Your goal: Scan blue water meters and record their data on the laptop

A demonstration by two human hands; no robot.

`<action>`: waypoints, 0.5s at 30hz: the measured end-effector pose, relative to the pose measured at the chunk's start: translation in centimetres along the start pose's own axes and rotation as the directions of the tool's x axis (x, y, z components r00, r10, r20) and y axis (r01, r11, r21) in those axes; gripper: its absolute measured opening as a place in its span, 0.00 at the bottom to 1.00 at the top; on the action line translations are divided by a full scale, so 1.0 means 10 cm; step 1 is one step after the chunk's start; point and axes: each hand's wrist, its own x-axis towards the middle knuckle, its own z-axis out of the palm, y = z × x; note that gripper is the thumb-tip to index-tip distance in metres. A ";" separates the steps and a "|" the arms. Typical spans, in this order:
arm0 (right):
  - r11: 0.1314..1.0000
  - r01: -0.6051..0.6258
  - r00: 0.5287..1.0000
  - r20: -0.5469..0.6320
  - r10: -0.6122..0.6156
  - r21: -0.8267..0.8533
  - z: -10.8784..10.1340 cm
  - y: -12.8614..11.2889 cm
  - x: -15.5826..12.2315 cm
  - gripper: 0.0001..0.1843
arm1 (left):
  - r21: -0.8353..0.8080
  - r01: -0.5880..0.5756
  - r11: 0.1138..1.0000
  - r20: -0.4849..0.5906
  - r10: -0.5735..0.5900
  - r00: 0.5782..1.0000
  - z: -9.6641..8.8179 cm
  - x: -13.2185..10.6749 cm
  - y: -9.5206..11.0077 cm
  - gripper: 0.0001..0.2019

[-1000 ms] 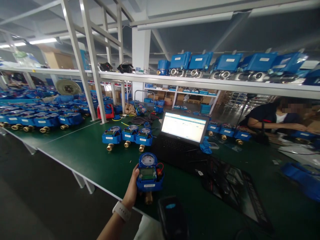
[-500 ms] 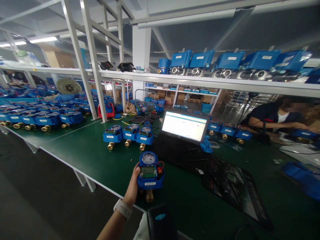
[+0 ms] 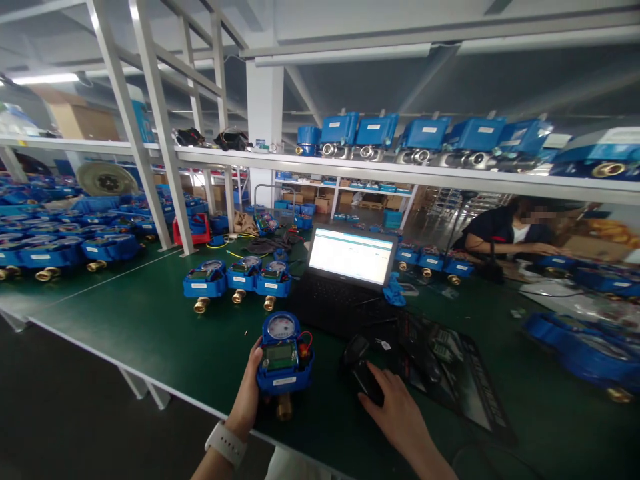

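Note:
My left hand (image 3: 246,393) grips the left side of a blue water meter (image 3: 284,380). This meter has a round dial on top, a small grey display, a red wire at its right and a brass pipe end facing me. To the right of it, my right hand (image 3: 397,407) has its fingers round a black handheld barcode scanner (image 3: 366,381), low over the table. Whether the scanner touches the table I cannot tell. Behind the held meter, three similar blue meters (image 3: 239,280) stand in a row.
An open laptop (image 3: 350,257) with a lit screen stands behind the scanner. A dark printed mat (image 3: 470,380) lies to its right. Many blue meters (image 3: 55,250) crowd the left table, and larger blue units (image 3: 425,133) line the shelf. A co-worker (image 3: 500,233) sits at the far right.
The scanner, earlier close to me at the bottom edge, has moved forward and right, and my right hand now shows on it. My left hand still holds the meter. The view has turned slightly right.

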 end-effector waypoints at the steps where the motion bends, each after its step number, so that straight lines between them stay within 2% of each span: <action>1: 1.000 0.016 1.000 -0.003 -0.016 0.003 -0.04 0.06 0.05 0.26 | 0.012 -0.008 1.000 -0.010 0.008 1.000 0.01 -0.02 0.01 0.44; 2: 1.000 0.026 0.999 -0.040 -0.026 0.003 -0.08 0.13 0.10 0.25 | 0.018 -0.013 1.000 -0.018 0.013 1.000 0.03 -0.03 0.03 0.43; 4: 0.999 0.016 0.977 -0.210 -0.024 -0.038 -0.18 0.34 0.22 0.27 | 0.012 -0.009 1.000 -0.027 0.010 1.000 0.05 -0.07 0.07 0.43; 6: 0.990 -0.034 0.918 -0.396 -0.024 -0.138 -0.25 0.61 0.36 0.30 | 0.004 -0.004 1.000 -0.031 0.005 1.000 0.07 -0.09 0.10 0.43; 7: 0.981 -0.059 0.898 -0.440 -0.029 -0.187 -0.26 0.75 0.42 0.32 | 0.005 0.000 1.000 -0.035 0.001 0.999 0.07 -0.10 0.11 0.43; 8: 0.973 -0.068 0.892 -0.451 -0.039 -0.219 -0.25 0.89 0.47 0.32 | 0.009 0.007 1.000 -0.042 -0.006 0.999 0.07 -0.10 0.11 0.43; 11: 0.970 -0.050 0.923 -0.381 -0.047 -0.240 -0.18 1.20 0.52 0.29 | 0.010 0.020 1.000 -0.039 -0.019 0.999 0.03 -0.06 0.08 0.45; 15: 0.971 -0.078 0.932 -0.362 -0.010 -0.227 -0.10 1.31 0.50 0.25 | -0.009 0.031 0.999 -0.037 -0.031 0.999 0.00 -0.02 0.03 0.47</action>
